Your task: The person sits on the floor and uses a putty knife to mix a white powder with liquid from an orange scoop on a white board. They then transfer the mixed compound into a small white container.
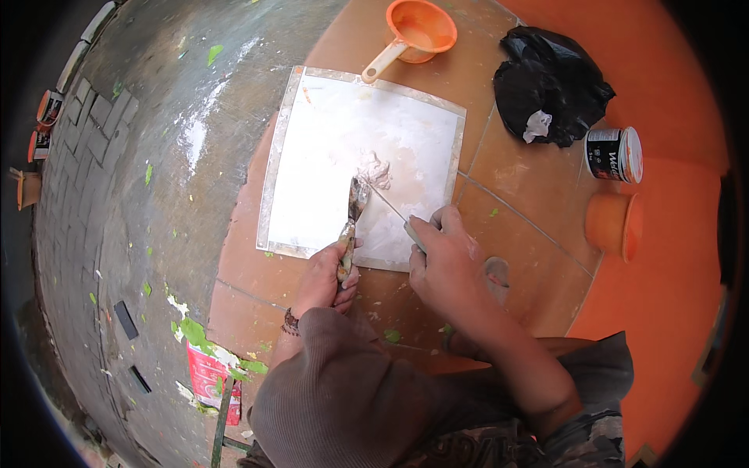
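My left hand (pixel 326 275) grips the worn handle of a putty knife (pixel 358 202), whose stained blade rests over a white square board (pixel 316 164) with a greyish border. In my right hand (pixel 445 254) is a second hand tool (pixel 414 235) with a pale green handle. Its thin blade looks edge-on and reaches to the tip of the putty knife. Both blades meet at the lower edge of a lumpy mound of whitish paste (pixel 373 168). Smears of the paste spread over the right part of the board.
An orange plastic dipper (pixel 421 29) stands by the board's far edge. To the right are a black plastic bag (pixel 550 88), a labelled tub (pixel 611 155) and an orange pot (pixel 608 227) near the orange wall. A red packet (pixel 208 374) and a metal bar (pixel 222 415) lie lower left.
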Motion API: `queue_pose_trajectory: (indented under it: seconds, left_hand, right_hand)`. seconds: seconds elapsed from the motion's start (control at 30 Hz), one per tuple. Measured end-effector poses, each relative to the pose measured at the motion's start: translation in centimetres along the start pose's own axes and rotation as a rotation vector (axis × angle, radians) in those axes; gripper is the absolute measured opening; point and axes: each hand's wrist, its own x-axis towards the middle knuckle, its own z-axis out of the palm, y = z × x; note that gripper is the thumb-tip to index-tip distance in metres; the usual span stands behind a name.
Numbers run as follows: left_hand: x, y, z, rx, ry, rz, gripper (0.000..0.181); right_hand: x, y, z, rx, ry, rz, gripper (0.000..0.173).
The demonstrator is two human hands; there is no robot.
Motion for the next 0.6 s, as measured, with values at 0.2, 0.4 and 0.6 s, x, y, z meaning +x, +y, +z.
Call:
queue_pose_trajectory:
  seconds: [0.2, 0.4, 0.6]
  left_hand:
    - [-0.5, 0.3, 0.4, -0.012, -0.022, 0.014, 0.041]
    - [-0.8, 0.4, 0.5, 0.005, 0.027, -0.015, 0.042]
    - [-1.1, 0.2, 0.4, -0.001, 0.013, 0.003, 0.042]
  right_hand:
    - [0.3, 0.0, 1.5, -0.083, -0.031, 0.009, 0.032]
    - [-0.6, -0.7, 0.5, -0.080, -0.017, -0.017, 0.036]
    - [0.4, -0.2, -0.2, -0.099, 0.037, -0.048, 0.035]
